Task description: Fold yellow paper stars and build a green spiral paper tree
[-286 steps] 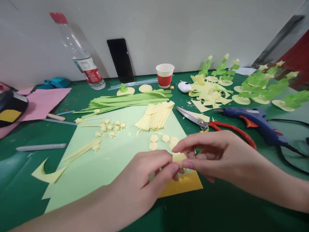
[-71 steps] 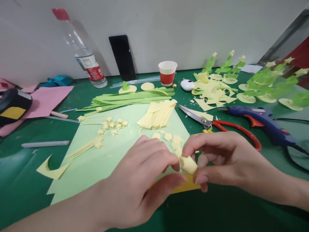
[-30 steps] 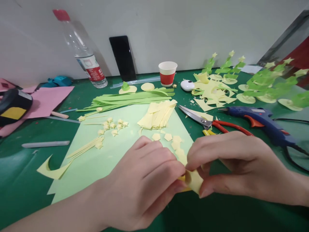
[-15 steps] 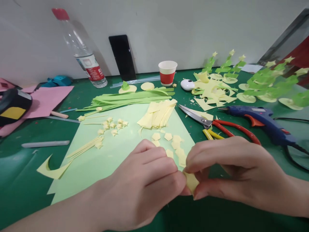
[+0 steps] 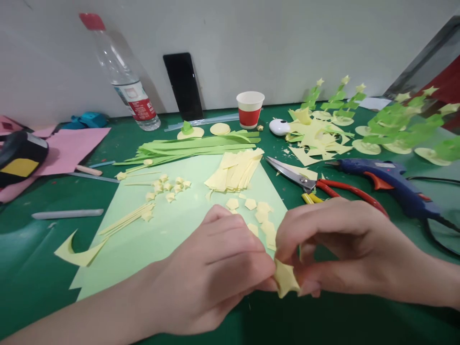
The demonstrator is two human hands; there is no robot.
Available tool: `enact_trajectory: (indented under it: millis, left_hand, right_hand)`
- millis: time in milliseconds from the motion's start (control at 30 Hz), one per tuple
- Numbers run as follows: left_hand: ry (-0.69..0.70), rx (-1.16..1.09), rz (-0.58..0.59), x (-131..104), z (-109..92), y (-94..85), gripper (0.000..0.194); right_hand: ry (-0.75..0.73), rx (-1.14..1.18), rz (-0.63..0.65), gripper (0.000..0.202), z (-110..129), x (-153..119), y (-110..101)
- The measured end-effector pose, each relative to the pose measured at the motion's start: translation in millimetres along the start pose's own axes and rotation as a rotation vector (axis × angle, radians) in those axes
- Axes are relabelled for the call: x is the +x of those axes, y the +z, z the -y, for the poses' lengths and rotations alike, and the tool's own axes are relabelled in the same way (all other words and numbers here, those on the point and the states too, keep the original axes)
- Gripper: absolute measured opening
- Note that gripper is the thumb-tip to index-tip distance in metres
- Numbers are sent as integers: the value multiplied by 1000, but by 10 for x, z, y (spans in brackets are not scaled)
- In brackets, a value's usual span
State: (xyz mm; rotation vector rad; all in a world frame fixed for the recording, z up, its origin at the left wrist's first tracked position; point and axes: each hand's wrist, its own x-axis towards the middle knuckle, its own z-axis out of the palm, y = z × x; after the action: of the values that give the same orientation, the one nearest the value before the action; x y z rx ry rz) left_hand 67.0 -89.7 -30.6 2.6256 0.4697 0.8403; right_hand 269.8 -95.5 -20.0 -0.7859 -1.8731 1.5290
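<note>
Between my two hands is a small yellow paper star, puffed, with its points showing. My left hand is curled and pinches the star's left side. On the other side, the fingertips and thumb of my right hand close on its edge. Just beyond them, several flat yellow paper pentagons lie on a light green sheet. A stack of yellow strips sits farther back on the sheet, and several finished small stars lie to the left.
Scissors and a blue glue gun lie at the right, before green paper plants. Green strips, a paper cup, a phone and a bottle are at the back. A tape measure is left.
More of the star shows now, its points more distinct. My right thumb has shifted to the right along it, and both hands have changed their pinch slightly.
</note>
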Motion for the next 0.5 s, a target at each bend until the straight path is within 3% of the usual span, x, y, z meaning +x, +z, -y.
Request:
enact_trajectory:
  millis: [67, 167, 300, 500]
  left_hand:
    - [2, -2, 28, 4, 8, -5, 12]
    - [-54, 11, -7, 0, 7, 5, 9]
    - [-121, 43, -89, 4, -7, 12, 10]
    - [-51, 127, -18, 23, -29, 19, 14]
  right_hand:
    - [76, 77, -13, 11, -14, 9, 0]
    - [76, 98, 13, 11, -30, 14, 7]
    - [-58, -110, -75, 7, -34, 14, 16]
    - [-190, -315, -102, 9, -20, -16, 38]
